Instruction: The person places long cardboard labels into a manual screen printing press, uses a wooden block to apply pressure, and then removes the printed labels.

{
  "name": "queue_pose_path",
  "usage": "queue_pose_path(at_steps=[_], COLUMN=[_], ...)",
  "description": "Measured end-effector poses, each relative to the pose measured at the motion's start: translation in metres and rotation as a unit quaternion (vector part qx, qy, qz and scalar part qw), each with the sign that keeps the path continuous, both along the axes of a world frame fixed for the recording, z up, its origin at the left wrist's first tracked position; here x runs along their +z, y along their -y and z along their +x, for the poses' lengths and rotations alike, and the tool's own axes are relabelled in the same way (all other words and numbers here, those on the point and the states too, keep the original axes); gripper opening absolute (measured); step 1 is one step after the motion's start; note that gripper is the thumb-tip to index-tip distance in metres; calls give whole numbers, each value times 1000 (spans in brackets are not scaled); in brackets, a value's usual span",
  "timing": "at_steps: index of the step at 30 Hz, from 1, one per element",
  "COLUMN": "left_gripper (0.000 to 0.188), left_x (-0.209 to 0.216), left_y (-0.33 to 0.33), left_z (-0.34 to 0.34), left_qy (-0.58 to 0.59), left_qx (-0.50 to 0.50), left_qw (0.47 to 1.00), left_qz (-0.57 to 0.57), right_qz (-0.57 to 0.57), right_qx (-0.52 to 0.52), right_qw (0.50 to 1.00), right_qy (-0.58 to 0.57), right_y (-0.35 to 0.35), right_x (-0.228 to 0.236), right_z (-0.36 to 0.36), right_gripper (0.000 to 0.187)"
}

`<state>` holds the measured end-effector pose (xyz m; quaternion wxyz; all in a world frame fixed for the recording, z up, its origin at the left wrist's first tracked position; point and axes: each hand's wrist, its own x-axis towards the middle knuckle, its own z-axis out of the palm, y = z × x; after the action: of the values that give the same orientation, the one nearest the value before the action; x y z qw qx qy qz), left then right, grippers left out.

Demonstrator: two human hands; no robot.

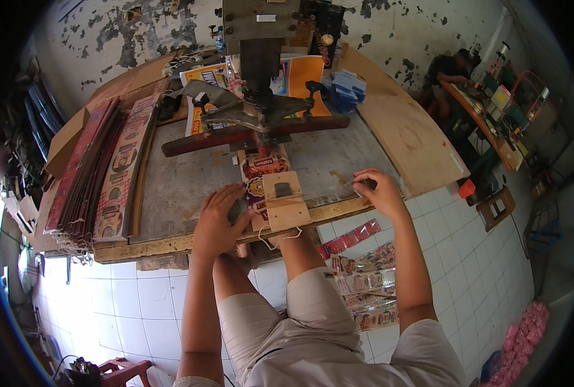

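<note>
In front of me a printed packaging strip lies on the grey metal work table. A light wooden block with a dark pad on it rests over part of the strip, and a white string hangs from the table edge beside it. My left hand lies with its fingers stretched out, just left of the strip and close to the block. Over the table's right front, my right hand has thumb and fingers drawn together in a pinch. Something small and dark shows between them, too small to name.
A press with a red crossbar stands over the table. Stacked printed strips lie at left, blue packets at the back, and a brown board at right. More strips are on the tiled floor. A person sits at a far-right bench.
</note>
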<state>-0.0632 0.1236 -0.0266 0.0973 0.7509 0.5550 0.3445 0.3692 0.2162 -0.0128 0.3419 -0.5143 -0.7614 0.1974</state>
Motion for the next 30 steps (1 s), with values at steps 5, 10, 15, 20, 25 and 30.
queue_pose_path(at_steps=[5,10,15,20,25,30], left_gripper=[53,52,52,53,53,54], left_x=[-2,0,0,-4,0,-3], left_y=[-1,0,-1,0,1,-4], left_z=[0,0,1,-4,2,3], left_qy=[2,11,12,6,22,55], left_qx=[0,-3,-3,2,-4,-9], left_qw=[1000,1000,1000,1000,1000,998], left_qz=[5,6,10,16,16,21], right_qz=[44,112,128,108,-56,179], right_qx=[-82,-135,-133,-100,-200,-236], right_qw=[989,967,967,987,939,896], right_qy=[114,183,178,65,-275,-331], right_y=[-1,-14,-22,-34,-58,-48], right_x=[2,-17,-26,-29,-17,7], right_z=[-26,-46,-45,-29,53,87], right_gripper=[39,36,26,16,18,25])
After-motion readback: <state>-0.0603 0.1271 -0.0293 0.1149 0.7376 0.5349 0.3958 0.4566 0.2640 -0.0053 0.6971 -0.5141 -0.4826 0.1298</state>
